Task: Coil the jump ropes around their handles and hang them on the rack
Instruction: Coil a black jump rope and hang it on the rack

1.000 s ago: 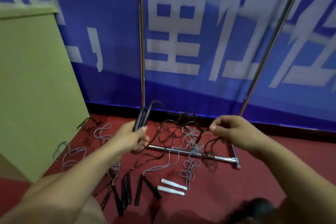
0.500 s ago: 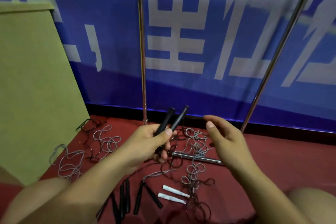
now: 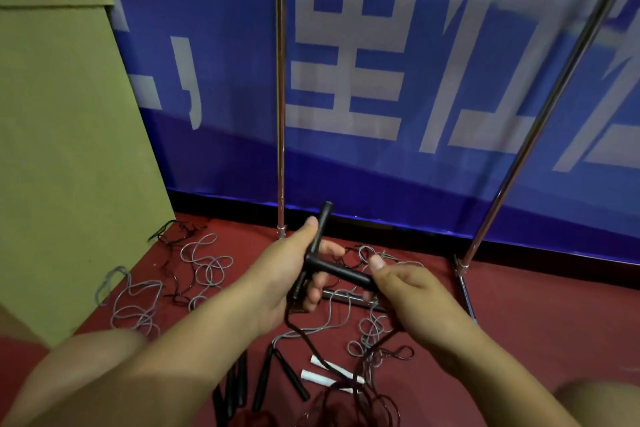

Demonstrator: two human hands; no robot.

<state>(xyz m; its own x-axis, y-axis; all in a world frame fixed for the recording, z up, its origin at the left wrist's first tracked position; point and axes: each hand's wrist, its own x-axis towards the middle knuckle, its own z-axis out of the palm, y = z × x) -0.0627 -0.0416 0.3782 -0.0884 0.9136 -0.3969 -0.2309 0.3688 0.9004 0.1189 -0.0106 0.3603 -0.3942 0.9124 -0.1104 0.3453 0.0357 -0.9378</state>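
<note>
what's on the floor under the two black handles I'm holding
Below the crossed black handles lie tangled grey rope and dark rope, plus the rack's base bar. Both hands, left and right, cover part of it.

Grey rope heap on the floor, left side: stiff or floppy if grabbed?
Probably floppy: the grey rope lies in loose, irregular loops on the red floor. Likely to snag, since dark cord crosses its loops. Seems light, being thin.

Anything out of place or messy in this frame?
Yes. Grey ropes and dark ropes lie tangled on the red floor, crossing the rack's base bar. The two black handles held by the left hand and right hand are crossed, not parallel.
</note>
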